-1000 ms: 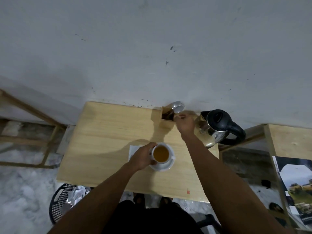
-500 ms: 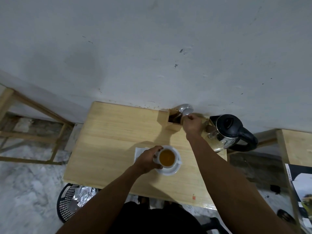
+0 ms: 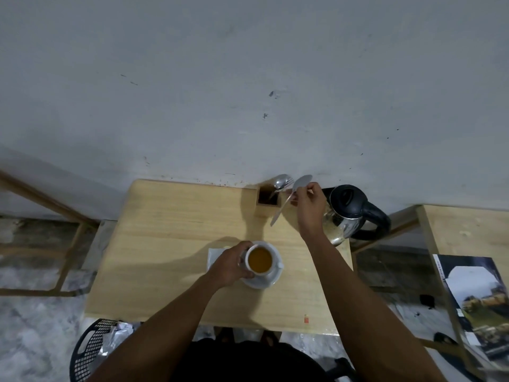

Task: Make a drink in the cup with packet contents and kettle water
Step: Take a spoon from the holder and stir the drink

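A white cup (image 3: 259,261) full of amber-brown drink stands on a white saucer (image 3: 271,279) near the middle of the wooden table (image 3: 170,244). My left hand (image 3: 230,264) grips the cup's left side. My right hand (image 3: 309,201) is raised at the back of the table and holds a metal spoon (image 3: 289,197), bowl up, handle slanting down to the left. The steel kettle (image 3: 345,213) with a black lid stands just right of that hand. A white packet (image 3: 213,255) lies flat, partly hidden under my left hand.
A small wooden cutlery holder (image 3: 268,197) at the table's back edge still holds other cutlery (image 3: 281,181). The wall rises right behind it. A black mesh bin (image 3: 93,346) with crumpled wrappers sits on the floor at front left. A second table with a magazine (image 3: 479,307) stands at right.
My right hand has lifted a spoon out of the cutlery holder; it now hangs free above the table. My left hand stays on the cup.
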